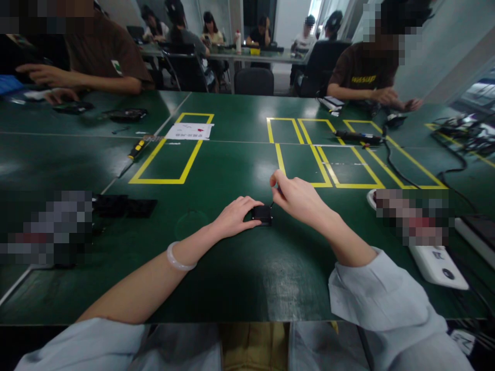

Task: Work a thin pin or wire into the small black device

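Near the middle of the green table, my left hand (236, 217) grips a small black box-shaped device (263, 213) between thumb and fingers, keeping it on the tabletop. My right hand (297, 201) is closed in a pinch just above and to the right of that device. A thin dark shaft (272, 204) shows between the pinched fingers and the device's right corner; its kind cannot be made out, as the fingers cover most of it. Small bright spots show at the device's edges. To the left of my hands lie flat black pieces (124, 205).
Yellow tape (189, 164) marks rectangles on the table (232, 288). A yellow-black handled tool (136, 149) and a paper sign (190, 131) lie at left. A black pen-shaped tool (358, 137) with a cable lies ahead right. A white device (441, 265) is at right. Two co-workers sit opposite.
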{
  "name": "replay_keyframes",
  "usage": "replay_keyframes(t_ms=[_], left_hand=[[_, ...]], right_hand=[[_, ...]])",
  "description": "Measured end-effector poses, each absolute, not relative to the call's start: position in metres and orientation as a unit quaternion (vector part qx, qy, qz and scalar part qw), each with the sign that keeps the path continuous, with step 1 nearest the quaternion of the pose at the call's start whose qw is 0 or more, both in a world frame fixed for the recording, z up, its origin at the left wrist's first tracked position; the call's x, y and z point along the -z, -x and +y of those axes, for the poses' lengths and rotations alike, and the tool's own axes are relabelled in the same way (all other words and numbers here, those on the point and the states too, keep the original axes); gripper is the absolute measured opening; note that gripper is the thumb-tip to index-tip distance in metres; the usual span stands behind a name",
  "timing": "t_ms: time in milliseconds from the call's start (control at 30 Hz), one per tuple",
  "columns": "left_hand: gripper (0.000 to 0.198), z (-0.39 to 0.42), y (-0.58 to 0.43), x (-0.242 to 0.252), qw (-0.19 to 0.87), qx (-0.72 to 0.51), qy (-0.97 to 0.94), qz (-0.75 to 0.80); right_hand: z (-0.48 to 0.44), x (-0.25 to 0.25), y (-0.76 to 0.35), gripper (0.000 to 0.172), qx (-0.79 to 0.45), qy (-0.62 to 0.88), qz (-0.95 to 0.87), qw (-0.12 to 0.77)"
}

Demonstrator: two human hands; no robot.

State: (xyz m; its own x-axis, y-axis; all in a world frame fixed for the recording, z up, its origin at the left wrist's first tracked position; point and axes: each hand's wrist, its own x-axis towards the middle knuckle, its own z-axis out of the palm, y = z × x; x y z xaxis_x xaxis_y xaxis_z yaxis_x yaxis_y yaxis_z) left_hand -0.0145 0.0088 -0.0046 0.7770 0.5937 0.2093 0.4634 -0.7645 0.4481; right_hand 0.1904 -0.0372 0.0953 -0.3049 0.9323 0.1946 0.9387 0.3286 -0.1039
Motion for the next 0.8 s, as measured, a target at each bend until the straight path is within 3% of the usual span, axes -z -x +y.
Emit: replay_keyframes(t_ms=[200,600,800], left_hand=[[0.042,0.0095,0.0141,0.0052,0.189,-0.164,-0.924,0.289],[0.041,0.0085,0.0139,0.0011,0.199,-0.161,-0.922,0.292],[0.042,0.0085,0.0130,0.0013,0.204,-0.159,-0.921,0.291]], right_hand=[[-0.0371,-0.0967,-0.1876,0.034,0.042,0.585,-0.807,0.070],[-0.0358,-0.0929,-0.1953,0.023,0.064,0.581,-0.807,0.089],[-0.0380,-0.0956,-0.1956,0.028,0.083,0.587,-0.803,0.055]])
